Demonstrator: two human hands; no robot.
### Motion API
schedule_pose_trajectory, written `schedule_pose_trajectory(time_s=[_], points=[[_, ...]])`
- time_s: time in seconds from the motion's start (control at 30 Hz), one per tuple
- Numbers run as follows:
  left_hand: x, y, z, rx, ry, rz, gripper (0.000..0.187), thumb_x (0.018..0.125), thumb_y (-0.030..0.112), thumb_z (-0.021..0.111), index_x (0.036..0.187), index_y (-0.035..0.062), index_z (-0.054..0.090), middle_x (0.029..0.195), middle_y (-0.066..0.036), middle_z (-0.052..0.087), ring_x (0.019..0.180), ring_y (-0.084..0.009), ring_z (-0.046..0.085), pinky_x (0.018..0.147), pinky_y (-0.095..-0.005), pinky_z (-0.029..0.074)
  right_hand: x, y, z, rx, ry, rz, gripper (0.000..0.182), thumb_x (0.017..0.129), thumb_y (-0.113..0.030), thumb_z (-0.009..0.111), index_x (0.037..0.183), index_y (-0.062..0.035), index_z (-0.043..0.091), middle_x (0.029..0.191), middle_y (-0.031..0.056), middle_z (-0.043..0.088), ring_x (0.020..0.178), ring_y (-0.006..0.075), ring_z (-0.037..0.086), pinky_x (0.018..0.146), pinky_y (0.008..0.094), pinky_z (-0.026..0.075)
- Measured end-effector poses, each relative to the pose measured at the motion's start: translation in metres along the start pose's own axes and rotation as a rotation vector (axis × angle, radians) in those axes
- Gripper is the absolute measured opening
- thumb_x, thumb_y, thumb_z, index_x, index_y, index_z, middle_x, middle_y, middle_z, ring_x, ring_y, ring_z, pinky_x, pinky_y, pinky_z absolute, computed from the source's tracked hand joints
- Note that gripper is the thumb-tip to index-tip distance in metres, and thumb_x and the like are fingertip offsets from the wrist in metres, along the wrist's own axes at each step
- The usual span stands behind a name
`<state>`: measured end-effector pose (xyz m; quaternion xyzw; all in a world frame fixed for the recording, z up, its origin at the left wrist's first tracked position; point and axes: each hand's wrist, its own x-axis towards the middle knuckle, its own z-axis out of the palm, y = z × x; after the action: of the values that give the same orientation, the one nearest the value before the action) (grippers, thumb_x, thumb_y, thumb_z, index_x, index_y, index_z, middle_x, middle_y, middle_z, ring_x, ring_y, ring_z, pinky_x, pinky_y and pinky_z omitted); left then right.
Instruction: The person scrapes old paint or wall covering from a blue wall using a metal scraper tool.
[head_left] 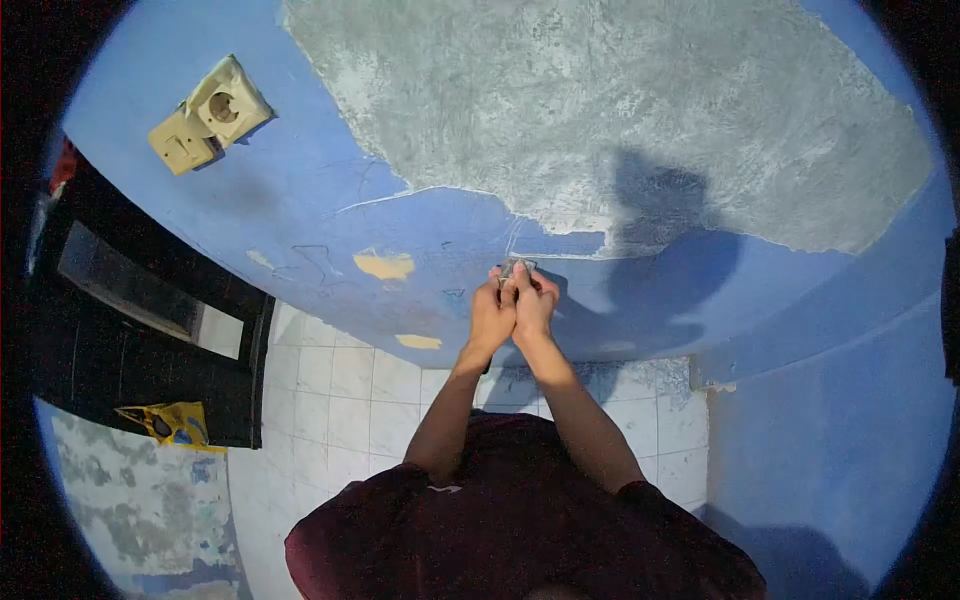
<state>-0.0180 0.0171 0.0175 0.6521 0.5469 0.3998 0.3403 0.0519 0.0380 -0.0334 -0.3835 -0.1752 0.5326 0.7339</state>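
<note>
My left hand [493, 318] and my right hand [536, 306] are pressed together in front of the blue wall [400, 230]. Between their fingertips they grip a small flat grey piece [519, 266]; its kind is too small to make out. The piece is at or close to the wall, just below the edge of a large bare grey patch [560, 110]. Thin pale lines mark the paint right above my fingers. Fingers of both hands are closed, and they partly cover the piece.
A loose-looking cream socket and switch [210, 115] hang on the wall at upper left. Dark furniture [150, 310] stands at left, with a yellow bag [175, 424] by it. White floor tiles [335, 390] lie below. Another blue wall [830, 420] rises at right.
</note>
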Motion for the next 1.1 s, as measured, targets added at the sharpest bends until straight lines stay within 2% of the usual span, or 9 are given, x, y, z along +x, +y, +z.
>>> schedule_pose_trajectory(time_s=[0.1,0.17,0.27,0.43,0.5,0.63,0.7,0.83,1.1], points=[[0.006,-0.025,0.016,-0.082,0.051,0.034,0.029,0.096,0.02,0.049,0.093,-0.0056,0.062,0.077,-0.02,0.066,0.068,-0.0246,0.063,0.062,-0.0386,0.048,-0.002,-0.011,0.001,0.043,-0.04,0.044,0.022,0.094,-0.013,0.06,0.088,0.0079,0.064,0.085,0.0151,0.068,0.072,0.0192,0.065,0.066,0.0296,0.054],[0.001,-0.019,0.022,-0.135,0.092,0.062,0.029,0.096,0.02,0.049,0.094,-0.0059,0.062,0.078,-0.02,0.066,0.07,-0.025,0.063,0.065,-0.0392,0.048,-0.003,-0.016,0.003,-0.056,0.066,-0.084,0.023,0.089,-0.017,0.068,0.076,0.0017,0.064,0.068,-0.0009,0.058,0.061,0.0083,0.05,0.055,0.0253,0.042],[-0.002,-0.007,0.026,-0.224,0.118,0.01,0.031,0.097,0.022,0.048,0.097,-0.0065,0.062,0.08,-0.02,0.066,0.074,-0.0234,0.062,0.069,-0.0389,0.047,-0.003,-0.03,0.001,-0.159,-0.031,-0.07,0.025,0.089,-0.02,0.068,0.078,0.0031,0.065,0.069,-0.0007,0.059,0.063,0.0082,0.05,0.057,0.0261,0.042],[-0.005,-0.015,0.039,-0.351,0.167,-0.082,0.04,0.101,0.027,0.043,0.088,-0.0061,0.061,0.069,-0.012,0.06,0.065,-0.0182,0.054,0.062,-0.0365,0.044,-0.002,-0.038,-0.014,-0.403,-0.124,-0.11,0.028,0.089,-0.024,0.067,0.083,0.0035,0.067,0.071,-0.0012,0.061,0.066,0.0074,0.05,0.06,0.0263,0.042],[-0.005,-0.011,0.034,-0.368,0.135,-0.121,0.043,0.101,0.029,0.041,0.084,-0.0059,0.06,0.065,-0.01,0.058,0.062,-0.0171,0.052,0.059,-0.0361,0.043,-0.002,-0.044,-0.013,-0.448,-0.17,-0.1,0.02,0.092,-0.018,0.064,0.088,0.0013,0.068,0.077,-0.0005,0.064,0.07,0.006,0.054,0.062,0.0232,0.044],[-0.007,0.009,0.03,-0.325,0.158,-0.124,0.046,0.102,0.03,0.041,0.078,-0.0053,0.058,0.059,-0.006,0.053,0.057,-0.0146,0.048,0.054,-0.0351,0.039,-0.006,-0.046,-0.007,-0.369,-0.138,-0.048,0.02,0.092,-0.017,0.064,0.09,0.0025,0.068,0.078,0.0001,0.064,0.072,0.0071,0.056,0.065,0.0244,0.046],[-0.004,0.001,0.038,-0.323,0.204,-0.057,0.046,0.102,0.029,0.041,0.077,-0.0052,0.058,0.058,-0.007,0.054,0.057,-0.0144,0.048,0.054,-0.0354,0.039,-0.01,-0.046,-0.002,-0.158,-0.142,-0.039,0.024,0.091,-0.019,0.066,0.094,0.0045,0.068,0.082,0.004,0.068,0.072,0.0109,0.06,0.067,0.0271,0.048],[-0.005,0.008,0.036,-0.376,0.236,-0.019,0.045,0.101,0.027,0.043,0.073,-0.005,0.058,0.06,-0.007,0.055,0.057,-0.0137,0.047,0.053,-0.0356,0.039,-0.015,-0.057,0.005,-0.178,-0.143,0.028,0.021,0.091,-0.015,0.065,0.095,0.0053,0.067,0.086,0.0077,0.07,0.077,0.0139,0.065,0.069,0.0274,0.052],[0.0,-0.01,0.035,-0.348,0.149,-0.092,0.044,0.101,0.026,0.043,0.081,-0.0063,0.064,0.066,-0.01,0.062,0.062,-0.0141,0.056,0.057,-0.0332,0.044,-0.005,-0.035,0.002,-0.26,-0.084,-0.107,0.018,0.092,-0.011,0.063,0.091,0.0069,0.066,0.084,0.0096,0.069,0.074,0.0157,0.067,0.065,0.0263,0.053]])
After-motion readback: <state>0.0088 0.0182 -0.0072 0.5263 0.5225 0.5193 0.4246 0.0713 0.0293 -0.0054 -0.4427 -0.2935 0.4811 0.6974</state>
